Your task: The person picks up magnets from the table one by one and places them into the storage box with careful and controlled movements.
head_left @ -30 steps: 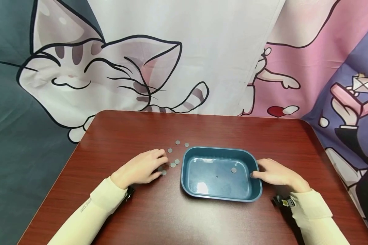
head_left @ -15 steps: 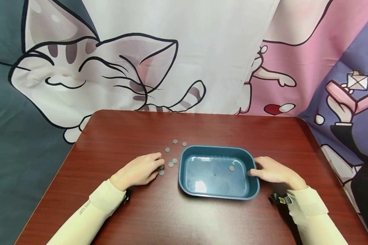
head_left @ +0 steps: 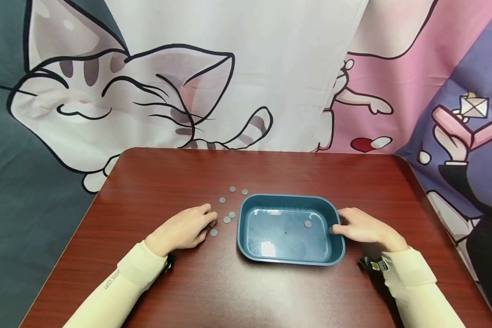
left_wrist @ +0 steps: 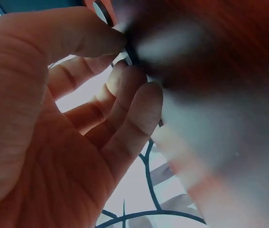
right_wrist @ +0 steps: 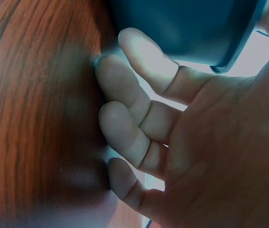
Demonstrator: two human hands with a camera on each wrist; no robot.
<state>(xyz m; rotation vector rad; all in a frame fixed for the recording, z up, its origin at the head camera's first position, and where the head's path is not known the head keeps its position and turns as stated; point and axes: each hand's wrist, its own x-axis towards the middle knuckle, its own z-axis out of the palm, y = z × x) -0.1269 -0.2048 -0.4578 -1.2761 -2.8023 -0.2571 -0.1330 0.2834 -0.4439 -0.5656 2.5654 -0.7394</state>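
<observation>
The left hand pinches a coin between its thumb and fingertips. More coins lie just past those fingers. The right hand holds the blue box, thumb over its edge, fingers outside.

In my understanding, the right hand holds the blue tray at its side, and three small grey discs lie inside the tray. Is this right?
Not quite: only one small grey disc lies inside the blue tray, as the head view shows. The right hand does hold the tray.
</observation>
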